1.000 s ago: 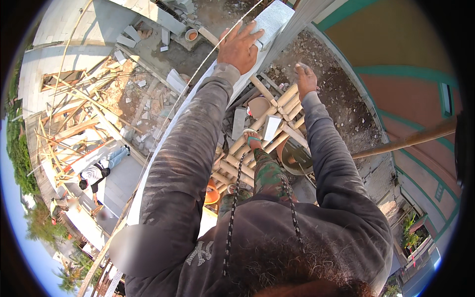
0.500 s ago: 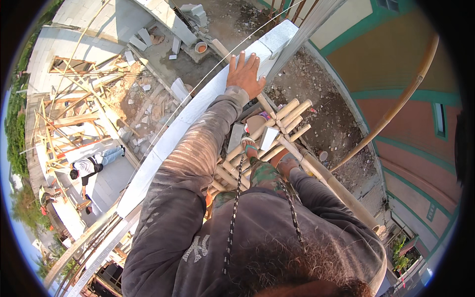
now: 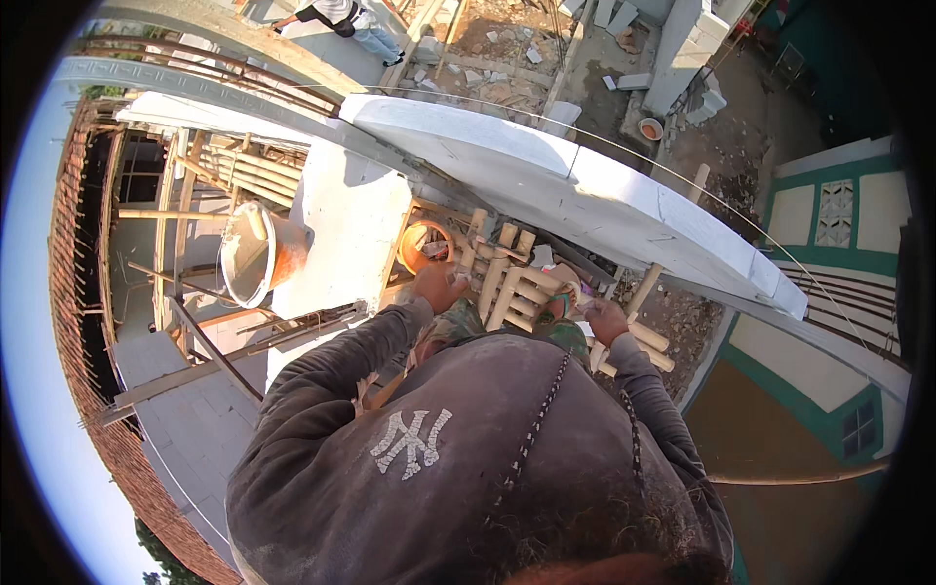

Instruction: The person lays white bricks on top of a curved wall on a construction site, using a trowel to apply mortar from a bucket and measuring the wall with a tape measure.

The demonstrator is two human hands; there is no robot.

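Observation:
My left hand [image 3: 441,287] is closed near the front of my camouflage trousers [image 3: 456,327], just below an orange bucket [image 3: 403,244]. Whatever its fingers hold, if anything, is hidden. On the other side of my legs, my right hand [image 3: 606,320] is low beside the bamboo poles, its fingers curled in. I cannot make out what is in them. Beneath me lies a scaffold of lashed bamboo poles [image 3: 505,295]. A white block wall [image 3: 604,210] runs across in front of both hands, apart from them.
A large mortar-smeared bucket [image 3: 289,255] stands on the left by a pale slab [image 3: 353,210]. A string [image 3: 741,207] stretches along the wall top. Beyond the wall, another person [image 3: 341,19] bends over at far left. Rubble [image 3: 507,49] covers the ground there.
My view has swung left. The left hand, spread flat on the wall top before, has come off it and down close to my body. The right hand has come into view.

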